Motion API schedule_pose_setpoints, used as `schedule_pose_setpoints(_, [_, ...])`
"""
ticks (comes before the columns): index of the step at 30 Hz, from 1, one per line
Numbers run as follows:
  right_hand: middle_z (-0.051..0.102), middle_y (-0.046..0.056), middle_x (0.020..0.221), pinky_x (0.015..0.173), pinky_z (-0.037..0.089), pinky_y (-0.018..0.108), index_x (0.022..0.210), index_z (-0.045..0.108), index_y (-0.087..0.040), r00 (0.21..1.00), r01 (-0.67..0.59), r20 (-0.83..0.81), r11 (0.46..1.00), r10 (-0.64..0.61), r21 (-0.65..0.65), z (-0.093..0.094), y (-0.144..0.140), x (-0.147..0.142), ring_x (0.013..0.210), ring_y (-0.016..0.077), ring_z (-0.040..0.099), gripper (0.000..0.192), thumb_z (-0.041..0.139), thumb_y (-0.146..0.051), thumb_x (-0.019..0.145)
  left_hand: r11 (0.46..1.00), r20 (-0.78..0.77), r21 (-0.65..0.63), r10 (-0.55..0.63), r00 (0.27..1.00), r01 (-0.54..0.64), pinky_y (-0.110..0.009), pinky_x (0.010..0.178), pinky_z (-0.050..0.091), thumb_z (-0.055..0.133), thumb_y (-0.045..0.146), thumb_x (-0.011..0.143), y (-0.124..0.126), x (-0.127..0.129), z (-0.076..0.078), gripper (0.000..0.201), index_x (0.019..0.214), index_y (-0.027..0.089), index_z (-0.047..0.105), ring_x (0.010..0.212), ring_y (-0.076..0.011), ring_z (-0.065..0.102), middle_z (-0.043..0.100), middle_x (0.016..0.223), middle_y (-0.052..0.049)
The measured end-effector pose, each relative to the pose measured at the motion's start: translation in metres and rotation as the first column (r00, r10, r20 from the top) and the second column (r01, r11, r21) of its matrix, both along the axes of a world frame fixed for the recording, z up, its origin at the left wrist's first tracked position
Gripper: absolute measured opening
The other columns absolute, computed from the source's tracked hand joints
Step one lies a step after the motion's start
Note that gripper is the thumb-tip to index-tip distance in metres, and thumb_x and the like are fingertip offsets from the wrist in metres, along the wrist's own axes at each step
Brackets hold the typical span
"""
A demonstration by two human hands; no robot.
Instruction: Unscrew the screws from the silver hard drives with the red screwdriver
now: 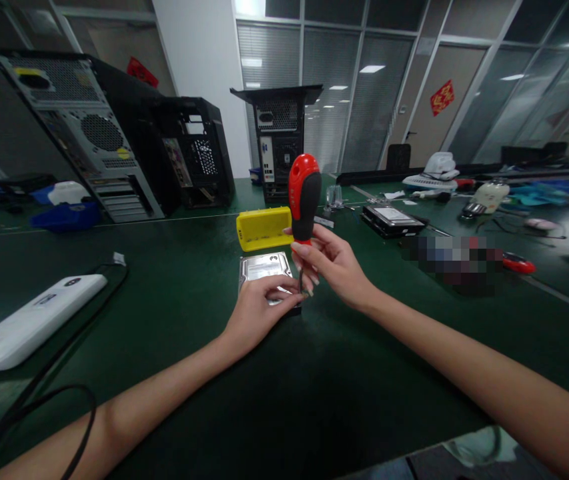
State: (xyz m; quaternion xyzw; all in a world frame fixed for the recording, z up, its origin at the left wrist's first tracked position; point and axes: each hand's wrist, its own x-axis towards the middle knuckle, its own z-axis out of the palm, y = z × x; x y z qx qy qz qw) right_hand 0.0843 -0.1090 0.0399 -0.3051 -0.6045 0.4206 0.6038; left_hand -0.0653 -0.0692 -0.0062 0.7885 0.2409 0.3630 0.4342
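Note:
A hard drive (263, 265), silver on top, lies on the green table in front of me, partly hidden under my left hand. My left hand (259, 303) rests over it, thumb and fingertips brought together at its right edge, close to the screwdriver's tip; what they pinch there is too small to tell. My right hand (337, 263) is closed round the lower end of a red and black screwdriver (305, 193). The screwdriver stands upright, its shaft pointing down between my fingers at the drive's edge. Just behind the drive sits a yellow tray (264, 230).
Computer cases (139, 133) stand at the back left, another case (279, 143) at the back centre. A white power strip (34, 323) with black cables lies left. On the right are another drive (392, 220), a red-handled tool (518, 263) and a blurred patch.

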Motion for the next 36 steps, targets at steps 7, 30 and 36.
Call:
schedule_pose_setpoints(7, [0.056,-0.009,0.062,0.034,0.040,0.013,0.101,0.049,-0.016,1.000,-0.003,-0.015,1.000,0.003,-0.004,-0.0017,0.0010,0.0010,0.036,0.0018,0.050,0.029,0.065,-0.026,0.079,1.000,-0.030,0.014,0.004,1.000,-0.004,-0.027,0.075,0.058,0.066,0.019,0.079,-0.0012,-0.0002,0.0016,0.013,0.089,0.012,0.069,0.077,-0.0169,0.069,0.072,0.087,-0.006])
schedule_pose_setpoints(30, [0.061,-0.007,0.071,0.032,0.041,0.010,0.100,0.045,-0.018,0.999,-0.015,-0.033,1.000,0.015,0.015,-0.0050,0.0028,0.0014,0.035,-0.0004,0.050,0.031,0.066,-0.024,0.078,1.000,-0.038,0.018,-0.011,0.999,0.012,-0.028,0.077,0.057,0.066,0.020,0.079,-0.0010,-0.0014,-0.0003,0.015,0.091,0.011,0.069,0.077,-0.0173,0.069,0.072,0.088,-0.007])
schedule_pose_setpoints(36, [0.062,-0.007,0.072,0.033,0.041,0.010,0.101,0.045,-0.018,1.000,0.002,-0.018,1.000,-0.002,-0.006,-0.0030,0.0028,0.0002,0.035,-0.0003,0.050,0.034,0.068,-0.027,0.077,1.000,-0.054,0.013,-0.013,0.998,0.014,-0.031,0.079,0.057,0.065,0.021,0.079,-0.0025,-0.0017,0.0020,0.015,0.091,0.011,0.069,0.079,-0.0182,0.069,0.071,0.088,-0.007])
